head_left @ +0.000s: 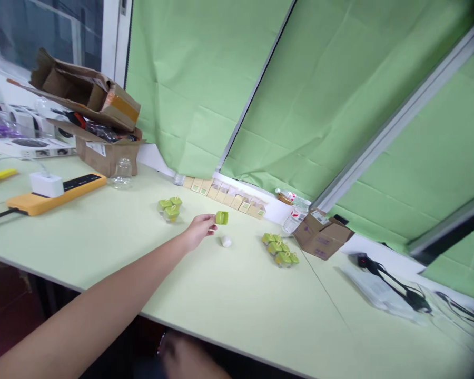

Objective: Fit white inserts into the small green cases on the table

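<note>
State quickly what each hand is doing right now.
Left hand: closed, pinching a green cap.
Right hand: only a blur at the bottom edge; cannot be told.

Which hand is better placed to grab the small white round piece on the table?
Left, probably: the left hand, pinching a small green cap, is right beside the white round piece; the other hand does not clearly show.

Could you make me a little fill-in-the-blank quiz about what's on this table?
1. The left hand pinches a small ___ cap above the table.
2. On the table just beside that cap lies a small ___ lump.
3. Right of the cluster of little jars stands an open ___ box.
Missing words: green; white; cardboard.
</note>
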Tool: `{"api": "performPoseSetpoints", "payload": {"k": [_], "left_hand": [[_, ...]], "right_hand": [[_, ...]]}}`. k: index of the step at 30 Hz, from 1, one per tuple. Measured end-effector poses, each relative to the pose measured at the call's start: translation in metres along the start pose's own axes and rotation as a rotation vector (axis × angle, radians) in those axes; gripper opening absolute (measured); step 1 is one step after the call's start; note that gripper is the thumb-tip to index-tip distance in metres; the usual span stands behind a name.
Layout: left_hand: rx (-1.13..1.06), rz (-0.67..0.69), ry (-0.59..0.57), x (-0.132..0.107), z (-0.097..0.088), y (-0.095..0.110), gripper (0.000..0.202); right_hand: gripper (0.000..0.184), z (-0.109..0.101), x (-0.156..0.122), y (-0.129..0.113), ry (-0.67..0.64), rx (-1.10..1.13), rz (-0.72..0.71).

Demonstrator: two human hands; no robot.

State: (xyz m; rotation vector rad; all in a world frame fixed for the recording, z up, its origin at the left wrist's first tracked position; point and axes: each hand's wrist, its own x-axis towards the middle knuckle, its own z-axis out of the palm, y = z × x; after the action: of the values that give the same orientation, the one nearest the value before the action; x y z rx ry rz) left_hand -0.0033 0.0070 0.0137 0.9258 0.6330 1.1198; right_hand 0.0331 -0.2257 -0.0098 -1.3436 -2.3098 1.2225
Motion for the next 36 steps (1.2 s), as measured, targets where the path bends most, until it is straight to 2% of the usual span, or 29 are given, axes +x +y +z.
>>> {"api": "performPoseSetpoints", "payload": {"k": [3, 5, 7, 8, 10, 11, 12, 13, 15, 17, 20, 23, 25, 27, 31, 36], "left_hand": [[0.025, 0.002, -0.002, 0.001, 0.000, -0.001, 0.033], [0.035, 0.022, 0.014, 0.002, -0.001, -0.002, 0.033], [0.043, 0.041, 0.027, 0.002, -0.003, -0.002, 0.033], [0.055, 0.044, 0.030, 0.002, -0.003, -0.003, 0.033], [0.095, 0.024, 0.033, 0.002, -0.005, -0.005, 0.034], [0.115, 0.002, 0.029, 0.002, -0.006, -0.006, 0.035], [0.139, -0.022, 0.019, 0.003, -0.007, -0.007, 0.035], [0.164, -0.038, 0.008, 0.003, -0.008, -0.009, 0.035], [0.217, -0.037, -0.021, 0.005, -0.009, -0.011, 0.034], [0.256, 0.005, -0.042, 0.006, -0.009, -0.013, 0.033], [0.277, 0.048, -0.043, 0.007, -0.009, -0.013, 0.034], [0.288, 0.044, -0.034, 0.004, -0.009, -0.010, 0.036], [0.296, 0.039, -0.032, 0.003, -0.009, -0.008, 0.038], [0.309, 0.034, -0.034, 0.002, -0.008, -0.007, 0.039], [0.353, 0.045, -0.065, 0.003, -0.010, -0.010, 0.039], [0.484, 0.189, -0.037, 0.011, -0.016, -0.019, 0.029]], "right_hand": [[0.019, -0.039, -0.020, -0.006, -0.027, 0.042, -0.063], [0.022, -0.083, -0.023, -0.006, -0.002, 0.064, -0.088], [0.028, -0.135, -0.014, 0.005, 0.084, 0.075, -0.097], [0.030, -0.160, -0.006, 0.015, 0.270, 0.034, -0.075], [0.032, -0.198, 0.016, 0.042, 0.730, -0.130, 0.012], [0.032, -0.209, 0.028, 0.058, 0.866, -0.206, 0.052], [0.031, -0.214, 0.039, 0.074, 0.945, -0.259, 0.080], [0.031, -0.213, 0.049, 0.089, 0.969, -0.281, 0.094], [0.032, -0.201, 0.062, 0.112, 0.909, -0.312, 0.095], [0.030, -0.185, 0.067, 0.122, 0.832, -0.347, 0.058], [0.025, -0.173, 0.067, 0.119, 0.764, -0.374, 0.008], [0.022, -0.175, 0.067, 0.113, 0.780, -0.292, -0.011], [0.026, -0.180, 0.068, 0.114, 0.838, -0.142, 0.003], [0.033, -0.186, 0.068, 0.115, 0.875, 0.100, 0.028], [0.045, -0.194, 0.066, 0.110, 0.882, 0.526, 0.023], [0.043, -0.191, 0.065, 0.100, 0.927, 0.609, 0.032]]}}
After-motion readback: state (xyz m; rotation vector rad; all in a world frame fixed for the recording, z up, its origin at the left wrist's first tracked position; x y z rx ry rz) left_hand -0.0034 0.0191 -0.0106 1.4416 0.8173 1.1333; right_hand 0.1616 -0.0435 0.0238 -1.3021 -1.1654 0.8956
